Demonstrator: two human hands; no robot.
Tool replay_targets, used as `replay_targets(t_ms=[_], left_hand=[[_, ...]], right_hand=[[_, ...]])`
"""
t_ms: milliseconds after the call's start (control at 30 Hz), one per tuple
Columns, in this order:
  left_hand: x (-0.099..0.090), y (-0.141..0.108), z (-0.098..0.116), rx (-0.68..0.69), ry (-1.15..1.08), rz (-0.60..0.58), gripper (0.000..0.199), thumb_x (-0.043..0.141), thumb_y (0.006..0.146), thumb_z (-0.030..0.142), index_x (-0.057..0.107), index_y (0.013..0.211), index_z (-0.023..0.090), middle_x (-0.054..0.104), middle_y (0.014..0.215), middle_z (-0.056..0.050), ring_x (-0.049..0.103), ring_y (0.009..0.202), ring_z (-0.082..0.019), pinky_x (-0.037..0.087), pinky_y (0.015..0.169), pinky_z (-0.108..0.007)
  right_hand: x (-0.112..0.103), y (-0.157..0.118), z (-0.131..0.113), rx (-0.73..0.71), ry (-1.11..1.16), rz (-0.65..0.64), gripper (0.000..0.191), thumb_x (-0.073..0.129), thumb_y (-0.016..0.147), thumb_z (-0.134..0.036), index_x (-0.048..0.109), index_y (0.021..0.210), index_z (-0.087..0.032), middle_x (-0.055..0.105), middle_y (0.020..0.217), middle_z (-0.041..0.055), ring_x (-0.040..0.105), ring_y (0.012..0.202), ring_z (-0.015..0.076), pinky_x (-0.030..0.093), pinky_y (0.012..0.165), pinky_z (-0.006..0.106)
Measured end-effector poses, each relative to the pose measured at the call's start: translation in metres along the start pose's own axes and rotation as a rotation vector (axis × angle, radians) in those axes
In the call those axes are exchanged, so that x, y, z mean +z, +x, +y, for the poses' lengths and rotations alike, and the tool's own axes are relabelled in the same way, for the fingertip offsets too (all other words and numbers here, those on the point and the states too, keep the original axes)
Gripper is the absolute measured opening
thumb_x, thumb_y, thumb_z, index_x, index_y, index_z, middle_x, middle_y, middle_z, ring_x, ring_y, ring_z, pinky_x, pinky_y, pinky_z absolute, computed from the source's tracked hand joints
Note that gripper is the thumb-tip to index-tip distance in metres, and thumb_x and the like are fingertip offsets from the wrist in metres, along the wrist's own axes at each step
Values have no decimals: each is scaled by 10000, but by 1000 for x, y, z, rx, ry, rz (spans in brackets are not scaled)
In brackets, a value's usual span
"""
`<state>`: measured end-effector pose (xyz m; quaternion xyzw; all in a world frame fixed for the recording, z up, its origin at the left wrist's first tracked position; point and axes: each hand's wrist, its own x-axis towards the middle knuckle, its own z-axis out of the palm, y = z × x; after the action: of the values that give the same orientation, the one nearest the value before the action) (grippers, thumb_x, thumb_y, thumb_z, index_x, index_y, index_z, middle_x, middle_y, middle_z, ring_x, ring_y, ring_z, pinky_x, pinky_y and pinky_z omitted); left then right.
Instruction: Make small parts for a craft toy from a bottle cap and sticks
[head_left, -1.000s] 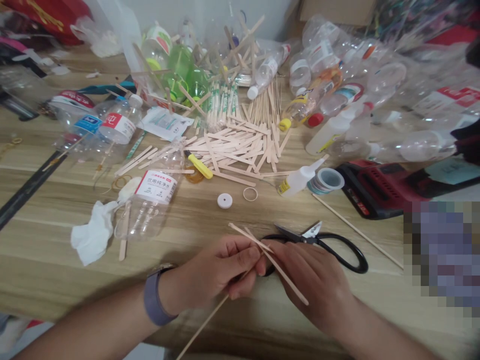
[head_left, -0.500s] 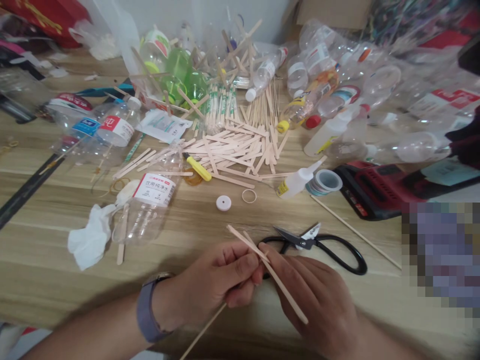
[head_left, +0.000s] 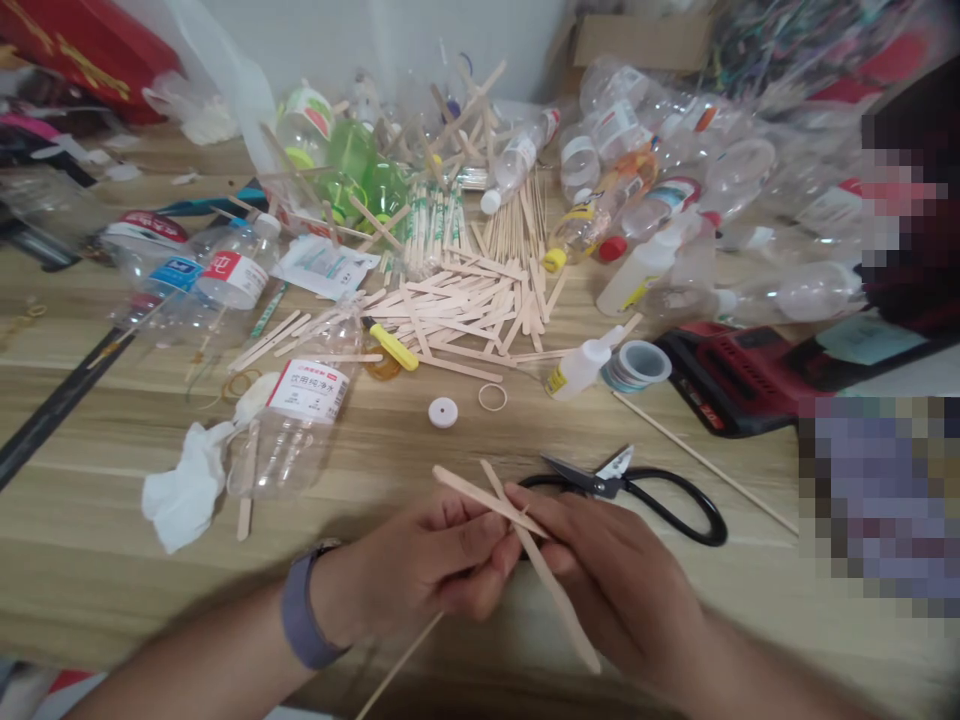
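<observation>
Two flat wooden craft sticks cross in an X between my hands, and a thin wooden skewer (head_left: 401,662) pokes through near their crossing. My left hand (head_left: 442,555), with a purple band at the wrist, is closed on the skewer and pinches the shorter craft stick (head_left: 465,490). My right hand (head_left: 615,570) is closed on the longer craft stick (head_left: 559,590), which slants down toward me. Black-handled scissors (head_left: 615,485) lie half open just beyond my right hand. A white round cap (head_left: 442,412) and a rubber band (head_left: 493,397) rest past my fingers.
Loose craft sticks (head_left: 450,310) are heaped mid-table beside a yellow-handled tool (head_left: 394,345). A cut water bottle (head_left: 300,430) and crumpled tissue (head_left: 187,490) lie left. Rightward are a glue bottle (head_left: 577,370), a spool (head_left: 637,365), a red-black power tool (head_left: 720,375) and several plastic bottles.
The two craft sticks have fanned wider apart into a clearer X. The shorter one's far end has swung left, and my right fingers have shifted along the crossing. The camera view has moved slightly.
</observation>
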<state>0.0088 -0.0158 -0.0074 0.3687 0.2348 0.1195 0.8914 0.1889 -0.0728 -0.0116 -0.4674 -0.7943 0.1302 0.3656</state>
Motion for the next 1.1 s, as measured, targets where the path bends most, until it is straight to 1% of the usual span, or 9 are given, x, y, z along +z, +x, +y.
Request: replay_targets(t_ms=[100, 233, 300, 400, 467, 600, 733, 900, 1100], left_hand=[[3, -2, 1, 16, 10, -4, 491, 627, 815, 600, 476, 600, 185, 280, 418, 90, 231, 430, -68, 190, 487, -265], [2, -4, 4, -35, -6, 16, 464, 645, 810, 595, 493, 662, 183, 353, 466, 80, 374, 449, -78, 292, 485, -234], [1, -6, 5, -85, -53, -3, 438, 649, 812, 590, 497, 739, 185, 365, 528, 86, 358, 417, -60, 248, 416, -209], [3, -8, 8, -95, -68, -11, 431, 631, 826, 585, 483, 760, 187, 327, 548, 99, 192, 383, -30, 117, 363, -194], [6, -10, 11, -107, -46, 46, 423, 618, 842, 560, 458, 708, 192, 289, 507, 103, 140, 389, -33, 85, 367, -191], [14, -11, 18, -220, -24, 159, 445, 669, 784, 530, 403, 640, 204, 225, 467, 107, 110, 390, -33, 42, 371, -198], [15, -12, 17, -304, 16, 192, 428, 667, 770, 519, 408, 632, 207, 238, 458, 102, 120, 390, -39, 40, 366, -203], [11, -11, 13, -288, 18, 190, 458, 704, 729, 542, 413, 631, 203, 268, 458, 106, 145, 380, -34, 62, 354, -206], [13, -11, 16, -255, 51, 192, 447, 687, 733, 567, 446, 681, 194, 258, 472, 122, 133, 405, -34, 65, 391, -224]], right_hand=[[-3, -1, -3, 162, 242, -58, 291, 337, 1039, -389, 573, 1074, -221, 677, 781, 5, 649, 669, 132, 487, 588, 223], [-7, 0, -1, 364, 480, -181, 352, 401, 1011, -445, 615, 894, -190, 651, 744, 5, 598, 648, 120, 451, 585, 216], [-8, 1, 1, 445, 570, -233, 391, 430, 989, -494, 633, 878, -178, 651, 747, 17, 589, 665, 131, 443, 590, 227], [-11, 4, 2, 525, 729, -310, 442, 467, 954, -562, 643, 872, -165, 652, 760, 32, 593, 698, 147, 443, 603, 244], [-12, 6, 2, 518, 767, -343, 476, 455, 949, -589, 650, 862, -164, 640, 753, 28, 584, 698, 144, 439, 608, 247], [-15, 9, 3, 398, 693, -344, 480, 407, 980, -560, 669, 849, -178, 576, 691, -5, 516, 638, 115, 390, 570, 232], [-14, 9, 4, 378, 685, -339, 418, 460, 980, -500, 627, 767, -182, 489, 626, -40, 438, 579, 95, 328, 524, 219], [-10, 5, 2, 427, 769, -399, 391, 482, 973, -492, 656, 819, -179, 480, 626, -43, 419, 575, 94, 310, 523, 219], [-5, 3, -2, 448, 710, -403, 470, 430, 976, -545, 635, 773, -173, 493, 627, -33, 411, 578, 99, 307, 521, 223]])
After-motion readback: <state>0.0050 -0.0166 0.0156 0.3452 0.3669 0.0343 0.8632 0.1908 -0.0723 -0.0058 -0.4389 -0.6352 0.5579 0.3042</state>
